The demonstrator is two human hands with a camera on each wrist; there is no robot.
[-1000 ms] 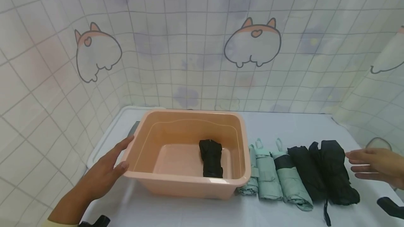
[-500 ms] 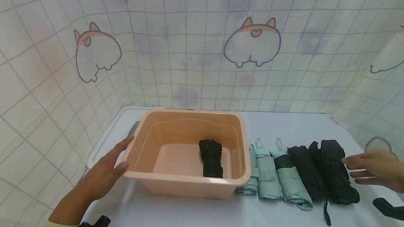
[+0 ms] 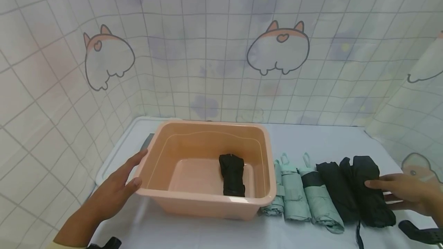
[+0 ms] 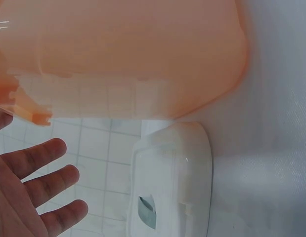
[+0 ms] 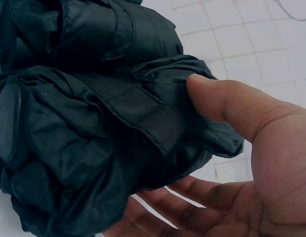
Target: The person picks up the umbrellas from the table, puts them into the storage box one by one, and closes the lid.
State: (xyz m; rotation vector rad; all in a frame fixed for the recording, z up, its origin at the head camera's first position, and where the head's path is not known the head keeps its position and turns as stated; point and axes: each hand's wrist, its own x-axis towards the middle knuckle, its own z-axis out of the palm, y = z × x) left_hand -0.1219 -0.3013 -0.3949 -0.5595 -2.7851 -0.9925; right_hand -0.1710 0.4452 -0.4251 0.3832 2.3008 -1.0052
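A peach plastic basin (image 3: 194, 206) stands on the white table, with one black folded umbrella (image 3: 232, 176) inside. My left hand (image 3: 112, 193) rests at the basin's left rim, fingers extended; the left wrist view shows several fingers spread in the air. On the right, a loosely bundled black folded umbrella (image 3: 372, 195) lies at the end of a row. Around its right side is my right hand (image 3: 408, 193), thumb over the top and fingers reaching along the lower side. In the right wrist view, a gap separates the palm from the umbrella's dark fabric (image 5: 88, 143).
Between basin and right hand lie another black umbrella (image 3: 337, 191) and several mint-green folded umbrellas (image 3: 295, 197) with loops. A white lidded box (image 4: 167, 182) stands behind the basin's left side. Tile-patterned curtain (image 3: 207, 49) encloses the table's back and sides.
My right hand has moved left, from beside the outermost black umbrella to around its right side. That umbrella, the basin and my left hand have stayed in place.
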